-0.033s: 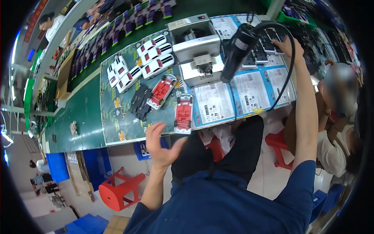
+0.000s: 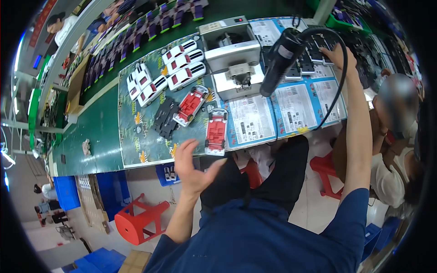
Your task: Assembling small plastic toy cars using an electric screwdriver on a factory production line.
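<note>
My left hand (image 2: 193, 169) is off the table's front edge, its fingers and thumb spread and nothing in it. Nearest to it is a toy car (image 2: 216, 132) lying wheels up, its red underside showing. A second upturned toy car (image 2: 191, 106) lies behind, touching or close beside black plastic car bases (image 2: 165, 117). At the far right my right hand (image 2: 337, 58) reaches onto a group of black plastic bases (image 2: 307, 67), with its thumb and fingers closed on one at their edge. A black cable crosses in front and partly hides that hand.
Several white toy cars (image 2: 185, 75) stand at the back left, beside a metal machine (image 2: 236, 59). A black cylindrical tool (image 2: 278, 63) hangs over printed sheets (image 2: 250, 120). Another person (image 2: 393, 173) sits at the right. A red stool (image 2: 141, 220) stands on the floor at the left.
The view has shifted very slightly. Both hands and the toy cars hold practically the same places.
</note>
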A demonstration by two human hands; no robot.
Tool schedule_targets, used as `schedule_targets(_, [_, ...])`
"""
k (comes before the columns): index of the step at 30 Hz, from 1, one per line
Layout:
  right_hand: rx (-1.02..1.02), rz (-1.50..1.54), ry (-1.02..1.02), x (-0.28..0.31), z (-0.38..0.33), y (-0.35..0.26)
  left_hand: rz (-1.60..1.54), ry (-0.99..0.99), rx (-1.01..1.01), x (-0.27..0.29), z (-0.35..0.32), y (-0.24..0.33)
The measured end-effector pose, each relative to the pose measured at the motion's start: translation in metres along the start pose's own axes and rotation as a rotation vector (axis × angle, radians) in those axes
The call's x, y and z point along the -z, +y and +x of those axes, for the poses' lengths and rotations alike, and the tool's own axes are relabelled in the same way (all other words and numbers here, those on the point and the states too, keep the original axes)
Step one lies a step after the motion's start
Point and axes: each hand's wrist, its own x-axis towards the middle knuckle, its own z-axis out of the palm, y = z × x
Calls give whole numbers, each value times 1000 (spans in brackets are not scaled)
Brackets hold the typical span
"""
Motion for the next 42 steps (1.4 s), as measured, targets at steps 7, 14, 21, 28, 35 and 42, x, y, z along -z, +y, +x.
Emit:
schedule_targets(7, [57,18,219,-1,-15,10,100,36,40,-22,14,3])
schedule_targets(14, [303,1004,797,11,-89,30,257,250,71,32,46,-68])
schedule_targets(21, [264,1155,841,-10,-226,29,387,-1,214,46,74,-128])
schedule_targets(28, [143,1231,586,-52,-299,19,438,80,103,56,81,-129])
schedule_targets(35, [165,1301,427,-73,-320,-13,264,174,-123,58,52,-29])
schedule_targets(42, [293,1404,332,-75,-323,-34,336,30,-118,7,38,25])
